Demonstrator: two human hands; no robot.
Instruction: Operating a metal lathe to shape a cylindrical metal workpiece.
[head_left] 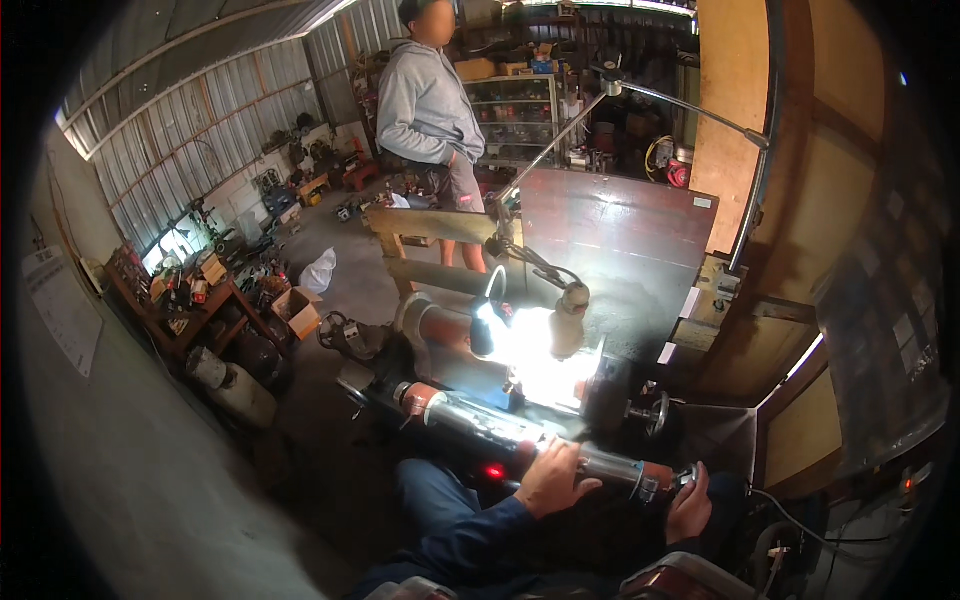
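A long shiny metal cylinder with orange end pieces lies across the machine in front of me. My left hand grips its middle from the near side, fingers curved over it and thumb apart. My right hand is closed on a small metal fitting at the cylinder's right end. Beyond the cylinder, a lamp casts a strong glare that hides part of the machine. A handwheel sits just beyond the right end.
A person in a grey hoodie stands behind a wooden frame. A metal panel and jointed rod stand ahead, a wooden wall at right. Cluttered bench, gas cylinders and cardboard box are at left.
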